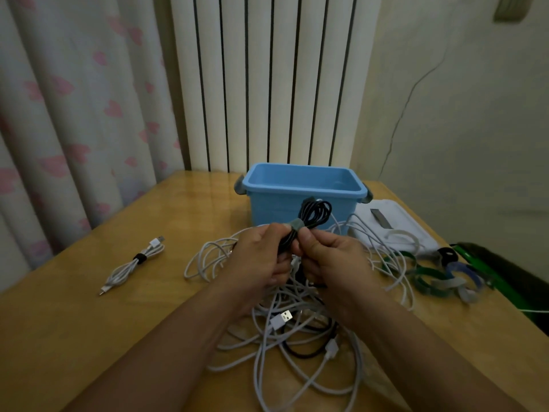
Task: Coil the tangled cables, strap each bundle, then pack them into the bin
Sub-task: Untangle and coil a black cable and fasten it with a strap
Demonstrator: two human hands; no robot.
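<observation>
Above tangled cables [297, 331]: left hand [258, 260], right hand [332, 263] pinch black coil [312, 218] at grey strap [294, 225].

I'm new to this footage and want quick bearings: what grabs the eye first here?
Both hands, left hand and right hand, hold a black cable coil with a grey strap, mid-frame. Behind it stands the blue bin; beneath sprawls a tangle of white cables. A strapped white bundle lies left.
</observation>
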